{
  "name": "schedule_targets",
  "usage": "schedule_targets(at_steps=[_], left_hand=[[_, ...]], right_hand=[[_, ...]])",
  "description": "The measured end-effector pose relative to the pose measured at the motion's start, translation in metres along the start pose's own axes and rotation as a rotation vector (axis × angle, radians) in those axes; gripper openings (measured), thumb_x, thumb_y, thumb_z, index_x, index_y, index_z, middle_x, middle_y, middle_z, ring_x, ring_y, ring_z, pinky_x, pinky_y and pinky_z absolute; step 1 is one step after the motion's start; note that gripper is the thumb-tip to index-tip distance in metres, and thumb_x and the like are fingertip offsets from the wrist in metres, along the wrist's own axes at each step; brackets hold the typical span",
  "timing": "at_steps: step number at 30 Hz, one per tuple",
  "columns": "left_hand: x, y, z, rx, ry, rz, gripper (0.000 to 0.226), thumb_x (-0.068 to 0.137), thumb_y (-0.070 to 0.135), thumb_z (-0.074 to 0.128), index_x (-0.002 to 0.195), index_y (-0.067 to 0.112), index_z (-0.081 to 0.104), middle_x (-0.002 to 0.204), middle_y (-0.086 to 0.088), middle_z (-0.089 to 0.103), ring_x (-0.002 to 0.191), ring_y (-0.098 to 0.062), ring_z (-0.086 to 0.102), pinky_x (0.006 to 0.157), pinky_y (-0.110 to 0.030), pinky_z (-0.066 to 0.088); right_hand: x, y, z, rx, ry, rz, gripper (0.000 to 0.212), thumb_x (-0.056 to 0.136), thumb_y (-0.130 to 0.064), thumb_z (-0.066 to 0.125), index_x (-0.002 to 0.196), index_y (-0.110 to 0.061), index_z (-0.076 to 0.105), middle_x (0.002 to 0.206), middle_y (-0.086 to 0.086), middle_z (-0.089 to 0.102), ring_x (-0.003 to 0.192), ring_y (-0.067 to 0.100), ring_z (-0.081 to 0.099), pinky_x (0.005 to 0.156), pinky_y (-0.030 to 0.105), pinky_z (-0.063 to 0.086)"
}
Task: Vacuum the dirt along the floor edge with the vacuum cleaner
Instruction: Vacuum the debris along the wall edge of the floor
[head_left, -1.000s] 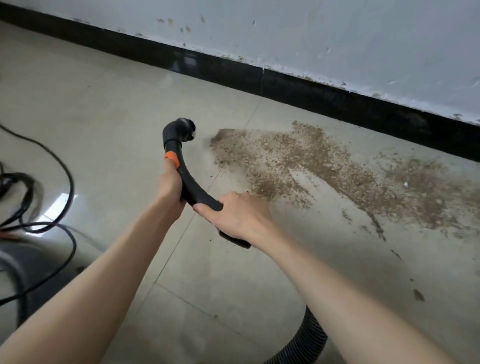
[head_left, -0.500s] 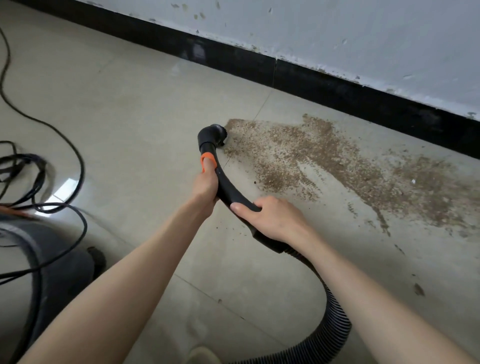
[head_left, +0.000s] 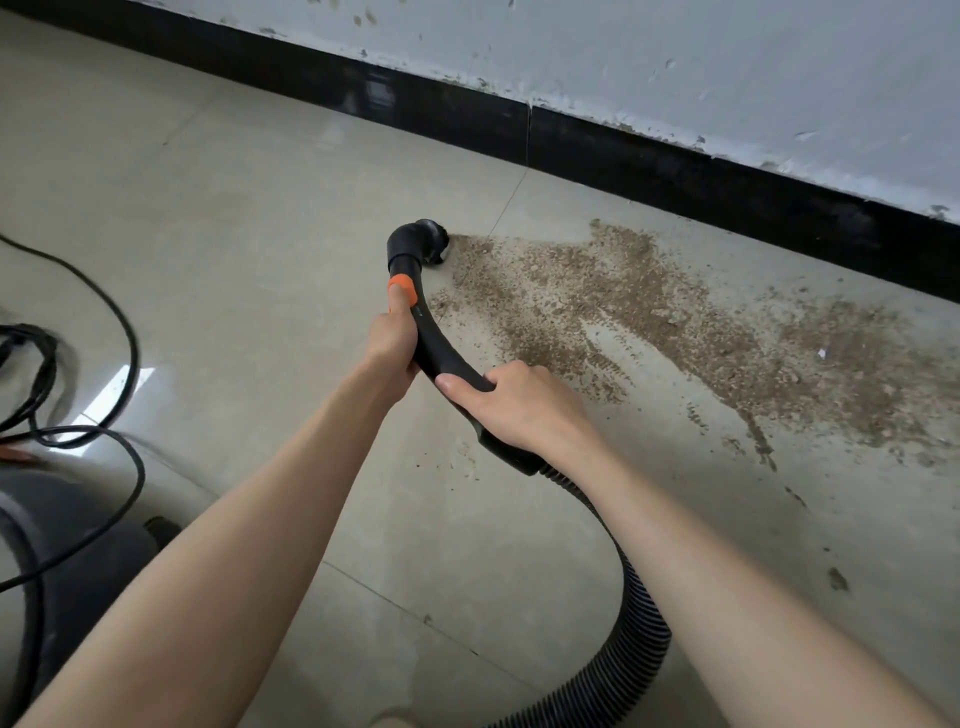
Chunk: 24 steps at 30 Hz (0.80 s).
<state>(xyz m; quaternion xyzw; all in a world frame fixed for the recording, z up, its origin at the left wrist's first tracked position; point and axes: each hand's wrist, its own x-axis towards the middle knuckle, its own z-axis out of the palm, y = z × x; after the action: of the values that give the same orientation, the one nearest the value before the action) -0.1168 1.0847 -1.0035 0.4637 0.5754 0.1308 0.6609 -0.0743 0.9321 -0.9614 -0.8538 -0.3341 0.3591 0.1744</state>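
Note:
A black curved vacuum handle (head_left: 431, 343) with an orange ring ends in a round nozzle (head_left: 423, 241). The nozzle sits at the left tip of a brown dirt patch (head_left: 649, 322) spread over the tiled floor in front of the black skirting board (head_left: 675, 171). My left hand (head_left: 392, 345) grips the handle just below the orange ring, thumb on the ring. My right hand (head_left: 514, 405) grips the handle lower down, where the ribbed hose (head_left: 634, 623) begins. The hose curves down and out of the bottom edge.
The grey vacuum body (head_left: 62, 561) stands at the lower left, with black cables (head_left: 93, 364) looped on the floor beside it. A scuffed white wall (head_left: 675, 62) rises above the skirting. Small dirt specks (head_left: 836, 579) lie at the right.
The nozzle has moved right and toward the wall, from a gap left of the dirt to touching the patch's left tip. Both hands moved with it, keeping their grip.

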Motion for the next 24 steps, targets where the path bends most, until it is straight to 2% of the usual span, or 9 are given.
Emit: schedule_targets(at_steps=[3,6,10,14,20,24], left_hand=[[0.003,0.004,0.006,0.011,-0.020,0.013,0.054,0.095,0.055,0.041,0.114,0.005,0.049,0.088,-0.003,0.056,0.078,-0.016,0.057,0.062,-0.029,0.047],[0.003,0.002,0.014,0.032,-0.036,0.026,0.053,0.096,0.055,0.040,0.113,0.005,0.049,0.088,-0.004,0.056,0.078,-0.017,0.056,0.064,-0.029,0.048],[-0.001,-0.005,0.024,0.041,-0.056,0.026,0.048,0.096,0.053,0.041,0.105,0.006,0.050,0.083,-0.003,0.055,0.074,-0.017,0.055,0.061,-0.028,0.047],[-0.004,-0.004,0.036,0.040,-0.105,0.034,0.045,0.096,0.052,0.040,0.100,0.008,0.052,0.083,-0.005,0.055,0.074,-0.018,0.055,0.063,-0.029,0.048],[-0.008,-0.008,0.058,0.097,-0.161,0.049,0.044,0.096,0.053,0.040,0.091,0.011,0.052,0.078,-0.004,0.054,0.071,-0.018,0.055,0.063,-0.031,0.048],[-0.012,-0.011,0.075,0.162,-0.190,0.060,0.045,0.095,0.055,0.038,0.088,0.013,0.053,0.077,-0.003,0.053,0.070,-0.018,0.054,0.066,-0.033,0.047]], right_hand=[[0.002,0.002,-0.003,0.018,0.009,0.013,0.062,0.087,-0.076,0.037,0.067,-0.019,0.050,0.072,-0.001,0.066,0.066,0.019,0.062,0.055,0.030,0.040],[0.000,0.008,-0.005,0.037,0.014,0.024,0.061,0.087,-0.076,0.037,0.070,-0.019,0.051,0.076,-0.001,0.070,0.070,0.020,0.065,0.060,0.030,0.047],[-0.008,0.018,-0.003,0.041,0.053,0.049,0.059,0.087,-0.076,0.038,0.069,-0.021,0.047,0.076,-0.001,0.068,0.072,0.021,0.064,0.057,0.030,0.041],[-0.012,0.025,-0.009,0.040,0.086,0.072,0.060,0.087,-0.075,0.039,0.065,-0.020,0.045,0.067,-0.003,0.062,0.063,0.015,0.058,0.051,0.029,0.033],[-0.017,0.043,-0.014,0.076,0.094,0.126,0.059,0.088,-0.075,0.038,0.068,-0.020,0.048,0.073,-0.002,0.068,0.069,0.019,0.063,0.056,0.029,0.040],[-0.022,0.056,-0.018,0.083,0.131,0.162,0.058,0.088,-0.073,0.038,0.065,-0.020,0.047,0.064,-0.004,0.063,0.060,0.015,0.059,0.051,0.028,0.035]])
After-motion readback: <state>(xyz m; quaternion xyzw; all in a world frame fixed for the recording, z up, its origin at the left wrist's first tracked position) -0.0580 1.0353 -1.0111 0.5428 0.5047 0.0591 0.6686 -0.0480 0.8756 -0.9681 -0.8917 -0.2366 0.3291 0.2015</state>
